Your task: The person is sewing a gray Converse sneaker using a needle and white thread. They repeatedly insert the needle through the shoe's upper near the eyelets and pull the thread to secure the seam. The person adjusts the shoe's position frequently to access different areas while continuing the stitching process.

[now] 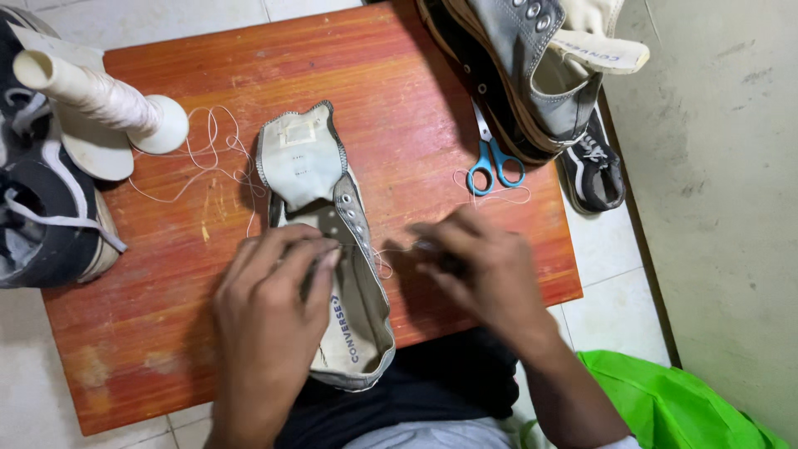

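My left hand lies flat over the side of the grey canvas shoe, fingers pressed together against its eyelet edge. The shoe lies along the middle of the desk, tongue folded back away from me, heel hanging just over the near edge. My right hand sits just beside the shoe on the right; its fingers are blurred, curled around something small and dark, and I cannot tell whether they pinch it. A thin white thread runs from the shoe to a spool of thread at the far left.

The desk is worn reddish wood on a pale tiled floor. Blue-handled scissors lie past my right hand, beside a pile of shoes cut off at the top. A dark shoe is cropped on the left, a green bag at the bottom right.
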